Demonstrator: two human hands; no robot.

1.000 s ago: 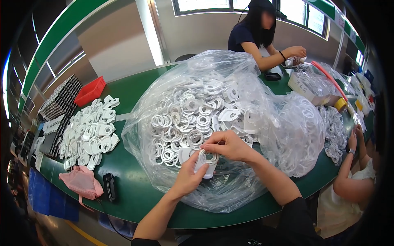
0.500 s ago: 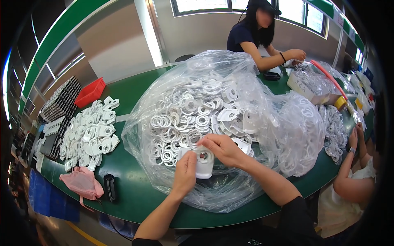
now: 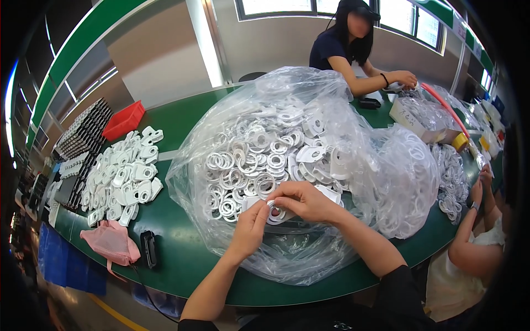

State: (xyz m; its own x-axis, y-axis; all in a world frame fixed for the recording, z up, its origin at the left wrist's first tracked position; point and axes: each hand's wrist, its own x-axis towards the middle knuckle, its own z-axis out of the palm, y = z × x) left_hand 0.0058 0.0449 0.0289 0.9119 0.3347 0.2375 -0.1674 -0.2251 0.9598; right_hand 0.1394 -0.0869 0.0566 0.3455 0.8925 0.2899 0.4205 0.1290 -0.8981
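Observation:
My left hand (image 3: 248,230) and my right hand (image 3: 305,203) meet at the near side of a big clear plastic bag (image 3: 301,256). Between their fingertips they pinch a white plastic part (image 3: 271,204), seen nearly edge-on and mostly hidden by the fingers. Just beyond the hands, many white rings (image 3: 221,161) lie heaped on the bag. Flat white plates with round holes (image 3: 310,154) are mixed in to the right of these rings.
On the green table (image 3: 182,265), a pile of white plates (image 3: 127,175) lies left, near a red bin (image 3: 123,121), stacked trays (image 3: 83,129), a pink pouch (image 3: 110,243) and a black case (image 3: 148,250). One co-worker (image 3: 353,60) sits across; another's arms (image 3: 469,237) show right.
The white part, earlier held upright with its face and hole showing, is now turned edge-on and mostly covered. My fingertips have come closer together on it.

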